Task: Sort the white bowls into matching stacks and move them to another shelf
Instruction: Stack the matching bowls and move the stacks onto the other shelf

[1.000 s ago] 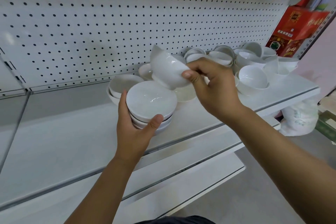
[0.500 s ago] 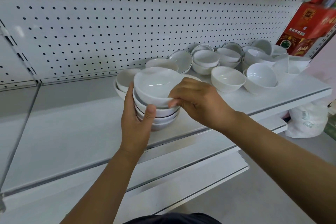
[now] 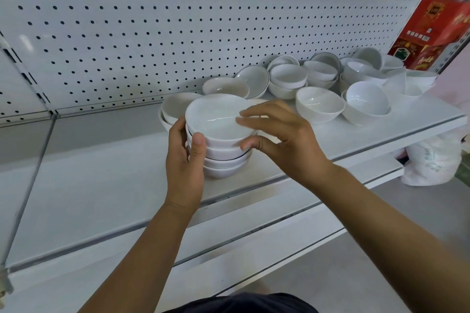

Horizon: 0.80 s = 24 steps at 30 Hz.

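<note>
A stack of several white bowls (image 3: 221,145) stands on the white shelf (image 3: 101,185) near its front edge. My left hand (image 3: 184,160) grips the stack's left side, thumb on the front of the upper bowls. My right hand (image 3: 277,134) hovers at the stack's right side with fingers spread, its fingertips over the top bowl's rim and nothing in its grip. Many more loose white bowls (image 3: 319,104) lie and lean in a crowd along the shelf's right part. A second short stack (image 3: 175,107) sits just behind the held one.
A white pegboard wall (image 3: 178,20) backs the shelf. A red carton (image 3: 437,25) leans at the far right end. Lower white shelves (image 3: 254,223) jut out below, and a white plastic bag (image 3: 432,162) sits on the floor at the right.
My right hand set a bowl on top of the stack, then let go and opened, drawing slightly right. My left hand kept its hold on the stack.
</note>
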Each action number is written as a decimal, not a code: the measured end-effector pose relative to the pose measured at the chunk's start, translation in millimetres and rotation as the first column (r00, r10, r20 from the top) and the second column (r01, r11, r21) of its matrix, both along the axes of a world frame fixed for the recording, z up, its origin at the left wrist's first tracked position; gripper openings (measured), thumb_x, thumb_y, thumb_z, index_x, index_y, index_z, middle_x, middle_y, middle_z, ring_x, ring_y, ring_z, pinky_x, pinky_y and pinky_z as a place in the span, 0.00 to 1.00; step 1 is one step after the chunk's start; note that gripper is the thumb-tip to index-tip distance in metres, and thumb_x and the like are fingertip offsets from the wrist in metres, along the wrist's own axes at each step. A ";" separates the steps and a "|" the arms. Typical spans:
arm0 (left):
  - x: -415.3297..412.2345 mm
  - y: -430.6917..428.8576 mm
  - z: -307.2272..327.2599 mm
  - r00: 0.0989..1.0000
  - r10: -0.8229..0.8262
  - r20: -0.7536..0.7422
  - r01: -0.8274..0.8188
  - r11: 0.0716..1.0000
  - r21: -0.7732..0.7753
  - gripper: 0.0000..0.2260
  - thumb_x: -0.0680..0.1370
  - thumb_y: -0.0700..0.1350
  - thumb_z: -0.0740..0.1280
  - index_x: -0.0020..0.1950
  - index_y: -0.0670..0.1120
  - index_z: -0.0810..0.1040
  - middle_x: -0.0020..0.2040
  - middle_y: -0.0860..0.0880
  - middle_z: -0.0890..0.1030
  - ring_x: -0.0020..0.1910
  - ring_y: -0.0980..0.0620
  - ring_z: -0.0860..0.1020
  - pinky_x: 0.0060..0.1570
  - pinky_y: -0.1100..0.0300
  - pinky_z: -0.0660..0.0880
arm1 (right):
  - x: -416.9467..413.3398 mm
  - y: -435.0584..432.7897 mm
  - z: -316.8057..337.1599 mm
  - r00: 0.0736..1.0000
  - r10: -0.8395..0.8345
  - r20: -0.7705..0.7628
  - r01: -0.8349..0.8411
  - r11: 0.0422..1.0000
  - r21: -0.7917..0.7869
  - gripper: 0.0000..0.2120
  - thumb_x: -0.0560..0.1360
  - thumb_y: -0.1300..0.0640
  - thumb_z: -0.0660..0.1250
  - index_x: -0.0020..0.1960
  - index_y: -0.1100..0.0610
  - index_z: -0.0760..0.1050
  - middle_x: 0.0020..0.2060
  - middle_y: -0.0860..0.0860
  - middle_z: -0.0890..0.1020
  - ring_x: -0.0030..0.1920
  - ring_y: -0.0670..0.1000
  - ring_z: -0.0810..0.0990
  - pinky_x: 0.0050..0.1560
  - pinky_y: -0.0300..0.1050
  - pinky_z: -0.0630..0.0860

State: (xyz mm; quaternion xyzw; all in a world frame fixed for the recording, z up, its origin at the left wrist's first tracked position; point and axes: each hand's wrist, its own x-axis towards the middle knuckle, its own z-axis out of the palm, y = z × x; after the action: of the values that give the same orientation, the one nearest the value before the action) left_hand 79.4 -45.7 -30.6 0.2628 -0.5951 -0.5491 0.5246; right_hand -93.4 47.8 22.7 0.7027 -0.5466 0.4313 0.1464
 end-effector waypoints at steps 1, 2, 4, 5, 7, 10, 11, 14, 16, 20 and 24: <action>1.7 -1.8 2.0 1.000 -0.001 -0.003 0.001 1.000 0.024 0.29 0.76 0.66 0.60 0.72 0.51 0.71 0.65 0.60 0.79 0.64 0.65 0.76 0.60 0.70 0.72 | 4.6 3.8 -5.5 0.994 -0.071 0.085 0.073 0.997 -0.016 0.18 0.73 0.56 0.77 0.61 0.62 0.82 0.58 0.56 0.83 0.59 0.57 0.81 0.62 0.51 0.76; 3.5 -3.8 4.0 1.000 -0.002 -0.006 0.002 0.999 0.049 0.29 0.76 0.68 0.60 0.70 0.52 0.73 0.64 0.59 0.80 0.65 0.63 0.76 0.62 0.67 0.72 | 11.3 8.4 -11.7 0.971 -0.131 0.199 0.137 0.991 -0.014 0.21 0.74 0.55 0.77 0.64 0.62 0.80 0.61 0.54 0.82 0.62 0.55 0.80 0.65 0.49 0.75; 6.3 -8.1 8.3 1.000 -0.011 -0.005 0.011 0.995 0.096 0.29 0.75 0.70 0.60 0.68 0.53 0.75 0.64 0.58 0.81 0.66 0.59 0.77 0.66 0.58 0.73 | 29.7 18.3 -25.7 0.852 -0.175 0.493 0.172 0.984 0.053 0.25 0.75 0.51 0.75 0.69 0.57 0.75 0.65 0.50 0.79 0.65 0.50 0.79 0.67 0.45 0.75; 7.3 -9.9 11.7 1.000 -0.011 0.010 0.010 0.993 0.119 0.28 0.74 0.71 0.60 0.66 0.55 0.75 0.62 0.60 0.81 0.65 0.60 0.77 0.67 0.56 0.73 | 39.6 22.0 -31.8 0.758 -0.178 0.628 0.144 0.984 0.105 0.27 0.74 0.49 0.75 0.70 0.53 0.73 0.65 0.48 0.78 0.65 0.49 0.79 0.66 0.43 0.76; 6.8 -12.5 20.9 0.997 -0.028 0.073 0.017 0.989 0.146 0.24 0.71 0.73 0.59 0.60 0.62 0.76 0.56 0.65 0.82 0.60 0.65 0.78 0.66 0.56 0.74 | 54.7 25.3 -41.2 0.604 -0.223 0.765 0.060 0.970 0.236 0.33 0.70 0.43 0.75 0.71 0.46 0.68 0.64 0.41 0.77 0.64 0.44 0.79 0.64 0.41 0.78; 5.2 -14.3 30.5 0.987 -0.097 0.125 0.073 0.980 0.183 0.18 0.70 0.74 0.59 0.52 0.71 0.79 0.55 0.67 0.83 0.60 0.65 0.79 0.69 0.49 0.74 | 59.0 21.6 -51.3 0.556 -0.291 0.779 -0.080 0.914 0.399 0.43 0.64 0.38 0.75 0.75 0.44 0.63 0.64 0.34 0.74 0.64 0.41 0.77 0.64 0.37 0.77; 5.4 -15.1 31.1 0.986 -0.118 0.121 0.093 0.976 0.195 0.18 0.71 0.74 0.59 0.54 0.70 0.80 0.57 0.66 0.83 0.62 0.63 0.79 0.70 0.47 0.73 | 57.8 18.7 -53.7 0.557 -0.285 0.780 -0.125 0.900 0.418 0.44 0.64 0.37 0.77 0.75 0.43 0.61 0.66 0.35 0.73 0.66 0.42 0.76 0.64 0.37 0.77; 6.2 -17.5 27.9 0.982 -0.169 0.084 0.142 0.954 0.262 0.26 0.72 0.73 0.61 0.65 0.65 0.78 0.64 0.60 0.82 0.68 0.57 0.77 0.72 0.44 0.70 | 52.2 6.4 -58.3 0.586 -0.241 0.774 -0.214 0.875 0.434 0.48 0.63 0.39 0.81 0.76 0.42 0.59 0.69 0.37 0.72 0.69 0.42 0.74 0.66 0.37 0.75; 6.2 -17.8 26.4 0.974 -0.219 0.050 0.194 0.933 0.304 0.31 0.72 0.73 0.61 0.71 0.59 0.76 0.67 0.57 0.81 0.70 0.55 0.76 0.72 0.45 0.70 | 48.3 -1.0 -58.9 0.602 -0.201 0.773 -0.240 0.878 0.414 0.53 0.62 0.40 0.82 0.78 0.45 0.56 0.71 0.38 0.71 0.70 0.40 0.72 0.67 0.37 0.73; 4.1 -16.1 27.8 0.963 -0.268 -0.013 0.258 0.912 0.318 0.30 0.78 0.68 0.61 0.74 0.53 0.73 0.69 0.53 0.80 0.70 0.54 0.76 0.73 0.46 0.69 | 46.8 -11.0 -52.1 0.576 -0.140 0.806 -0.264 0.901 0.345 0.58 0.59 0.36 0.80 0.79 0.48 0.53 0.73 0.41 0.69 0.72 0.38 0.70 0.66 0.31 0.70; 2.4 -10.1 28.7 0.971 -0.235 -0.032 0.233 0.920 0.317 0.29 0.77 0.67 0.62 0.73 0.52 0.74 0.68 0.52 0.81 0.70 0.53 0.77 0.73 0.45 0.69 | 52.0 -16.4 -52.0 0.549 -0.130 0.826 -0.253 0.916 0.313 0.61 0.57 0.33 0.80 0.79 0.50 0.52 0.75 0.45 0.68 0.73 0.40 0.70 0.68 0.33 0.70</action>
State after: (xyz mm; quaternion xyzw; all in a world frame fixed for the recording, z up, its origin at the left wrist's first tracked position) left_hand 81.8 -55.8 -1.9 0.2729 -0.5277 -0.6956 0.4040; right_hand -41.5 31.4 -29.3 0.4467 -0.5996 0.5969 -0.2909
